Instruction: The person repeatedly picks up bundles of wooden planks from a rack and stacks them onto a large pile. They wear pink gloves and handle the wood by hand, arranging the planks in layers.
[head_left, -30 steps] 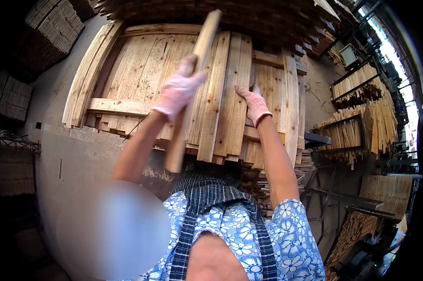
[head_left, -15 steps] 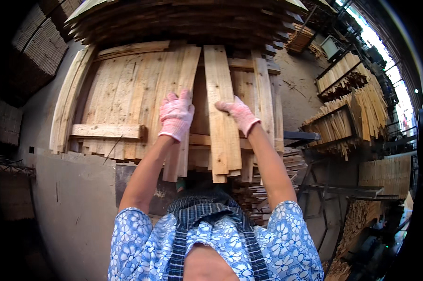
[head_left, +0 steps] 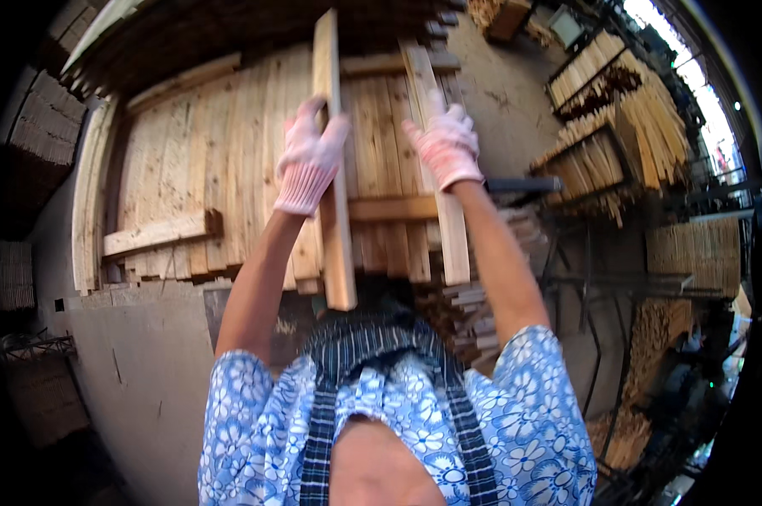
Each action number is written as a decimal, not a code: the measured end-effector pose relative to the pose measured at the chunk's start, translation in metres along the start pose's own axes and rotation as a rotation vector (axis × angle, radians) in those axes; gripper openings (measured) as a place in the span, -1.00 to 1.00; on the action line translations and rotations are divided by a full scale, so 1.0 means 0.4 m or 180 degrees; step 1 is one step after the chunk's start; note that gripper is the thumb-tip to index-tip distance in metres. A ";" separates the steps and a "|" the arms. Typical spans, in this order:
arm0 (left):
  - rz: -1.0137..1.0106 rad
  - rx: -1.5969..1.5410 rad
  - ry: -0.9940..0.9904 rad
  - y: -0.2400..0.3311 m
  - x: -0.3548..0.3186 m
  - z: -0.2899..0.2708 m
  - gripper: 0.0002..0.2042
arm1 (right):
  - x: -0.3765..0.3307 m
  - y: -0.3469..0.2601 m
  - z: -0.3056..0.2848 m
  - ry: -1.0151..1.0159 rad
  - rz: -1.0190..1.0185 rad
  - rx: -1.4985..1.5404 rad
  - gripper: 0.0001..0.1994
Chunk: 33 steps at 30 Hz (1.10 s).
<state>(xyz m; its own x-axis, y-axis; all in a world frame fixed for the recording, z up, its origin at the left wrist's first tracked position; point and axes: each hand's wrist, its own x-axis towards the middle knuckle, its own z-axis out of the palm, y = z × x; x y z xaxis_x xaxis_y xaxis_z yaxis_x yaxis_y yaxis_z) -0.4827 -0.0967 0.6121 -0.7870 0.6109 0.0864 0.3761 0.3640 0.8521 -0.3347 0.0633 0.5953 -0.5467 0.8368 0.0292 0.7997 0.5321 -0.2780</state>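
Observation:
My left hand, in a pink knit glove, grips a long pale wooden plank that stands on edge and reaches from near my chest up past the stack. My right hand, gloved the same, rests flat on another plank lying on the layer of wooden boards in front of me. Both arms stretch forward over the boards.
A short crosspiece lies across the boards at the left. Racks of bundled thin slats stand at the right, more stacked wood below them. A grey concrete floor lies at the lower left.
My left hand has closed on a plank and tipped it up on edge. My right hand has slid onto a plank further right. The view has tilted a little.

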 end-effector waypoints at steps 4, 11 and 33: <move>0.0925 0.1998 -0.0151 -0.024 0.015 0.194 -0.65 | 0.007 0.053 0.064 -0.0617 0.0490 0.0373 -0.06; 0.1131 0.2914 -0.0394 -0.077 0.066 0.142 -0.60 | 0.009 0.159 0.067 -0.0717 -0.0147 0.2665 -0.12; 0.2595 0.1839 -0.0963 -0.142 -0.399 -0.054 -0.11 | -0.075 -0.144 -0.009 -0.1004 -0.0357 0.0413 -0.10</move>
<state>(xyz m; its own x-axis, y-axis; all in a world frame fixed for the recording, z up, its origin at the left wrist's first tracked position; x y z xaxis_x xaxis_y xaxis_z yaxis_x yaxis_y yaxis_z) -0.3890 -0.2300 0.5611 -0.0642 0.9440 0.3236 0.9777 -0.0055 0.2099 -0.3635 0.0082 0.6137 -0.6953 0.6824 -0.2259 0.7032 0.5808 -0.4100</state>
